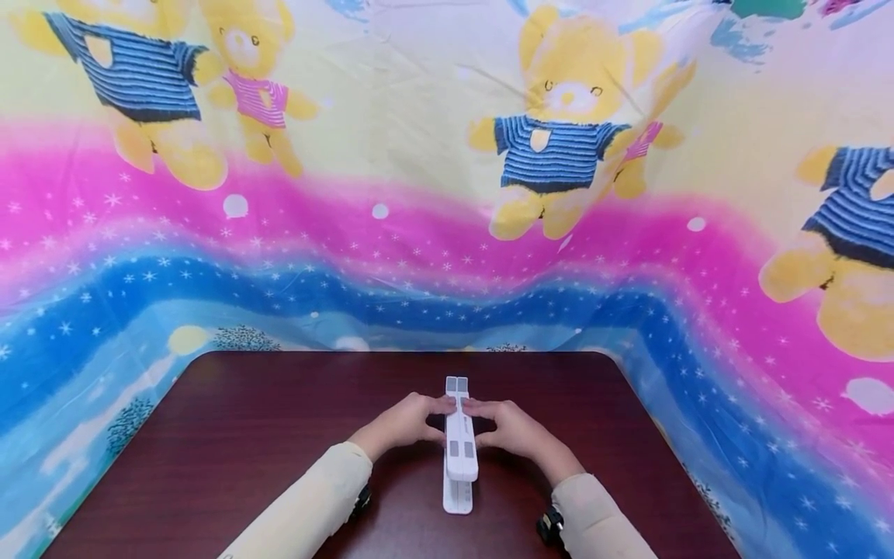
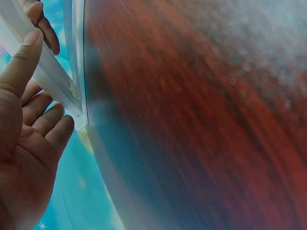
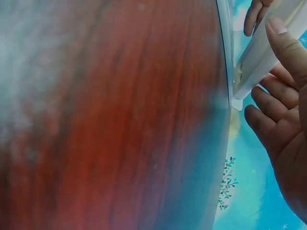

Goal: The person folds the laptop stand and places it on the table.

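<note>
A white folding laptop stand [image 1: 460, 460] with grey pads stands lengthwise on the table, its upper bar tilted up off the lower one like a narrow wedge. From the left side my left hand [image 1: 405, 421] holds the upper bar, thumb nearer me and forefinger farther along. Opposite it, my right hand [image 1: 518, 432] grips the same bar in a matching way. Both wrist views show the thumb on the bar's edge, with the other fingers partly behind it. The lower bar [image 3: 225, 52] lies along the table surface in the right wrist view.
The dark reddish-brown table [image 1: 279, 419] has rounded far corners. A printed cloth [image 1: 419, 194] with teddy bears hangs behind it and down both sides. Black wrist straps [image 1: 550, 526] show under the pale sleeves [image 1: 307, 497].
</note>
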`<state>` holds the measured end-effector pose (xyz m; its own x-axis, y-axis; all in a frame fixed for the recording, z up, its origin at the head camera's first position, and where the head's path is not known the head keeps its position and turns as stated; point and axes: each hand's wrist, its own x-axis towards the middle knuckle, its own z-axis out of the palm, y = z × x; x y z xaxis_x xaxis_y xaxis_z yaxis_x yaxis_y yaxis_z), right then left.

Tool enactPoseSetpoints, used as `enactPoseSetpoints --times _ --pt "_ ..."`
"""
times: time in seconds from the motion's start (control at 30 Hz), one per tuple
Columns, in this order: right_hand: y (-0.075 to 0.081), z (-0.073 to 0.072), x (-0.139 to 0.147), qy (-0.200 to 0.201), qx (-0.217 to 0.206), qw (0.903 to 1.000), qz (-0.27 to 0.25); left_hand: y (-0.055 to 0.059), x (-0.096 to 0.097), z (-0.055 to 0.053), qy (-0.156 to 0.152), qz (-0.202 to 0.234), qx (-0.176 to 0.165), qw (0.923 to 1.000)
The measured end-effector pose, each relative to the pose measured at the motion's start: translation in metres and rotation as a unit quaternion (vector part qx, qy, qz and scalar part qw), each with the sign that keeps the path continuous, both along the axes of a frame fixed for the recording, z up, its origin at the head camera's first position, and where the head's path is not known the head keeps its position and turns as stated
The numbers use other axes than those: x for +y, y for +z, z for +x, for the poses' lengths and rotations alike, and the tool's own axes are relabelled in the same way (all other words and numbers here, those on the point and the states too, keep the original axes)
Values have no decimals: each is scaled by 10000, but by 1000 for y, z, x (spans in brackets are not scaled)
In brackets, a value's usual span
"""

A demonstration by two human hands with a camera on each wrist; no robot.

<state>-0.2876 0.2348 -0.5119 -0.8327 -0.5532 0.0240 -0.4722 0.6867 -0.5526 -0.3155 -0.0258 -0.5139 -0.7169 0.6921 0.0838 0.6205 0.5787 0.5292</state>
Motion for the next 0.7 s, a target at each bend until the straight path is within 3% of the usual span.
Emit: enactPoseSetpoints --times 0.37,0.7 --pt "2 6 -2 51 -12 9994 346 -3 2 2 -92 -308 244 9992" --pt "4 13 -6 60 -56 9981 608 -6 4 10 29 -376 341 9987"
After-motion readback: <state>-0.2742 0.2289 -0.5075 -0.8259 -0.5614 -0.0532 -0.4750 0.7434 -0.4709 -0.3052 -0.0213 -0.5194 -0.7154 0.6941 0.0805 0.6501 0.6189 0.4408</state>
